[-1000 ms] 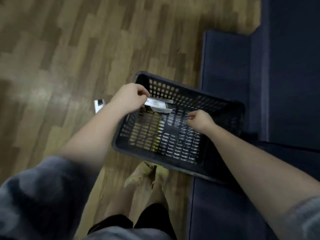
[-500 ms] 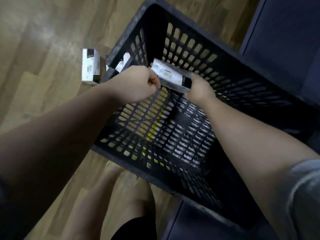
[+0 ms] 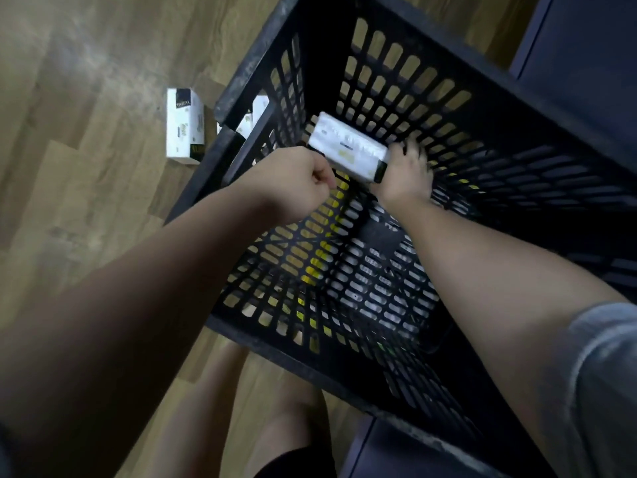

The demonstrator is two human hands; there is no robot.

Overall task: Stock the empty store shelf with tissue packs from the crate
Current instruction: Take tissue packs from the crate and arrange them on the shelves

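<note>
Our fingers (image 3: 408, 150) of the right hand (image 3: 403, 177) hold the tissue pack (image 3: 348, 151) over the crate (image 3: 448, 108) to lift it out; our left hand (image 3: 296, 182) is a fist, maybe pinching its end.

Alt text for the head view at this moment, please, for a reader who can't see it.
Seen from above, both hands hold a white tissue pack inside a black slotted crate: the left hand pinches its near end, the right hand grips the other. Another white pack lies on the wooden floor beside the crate.
</note>
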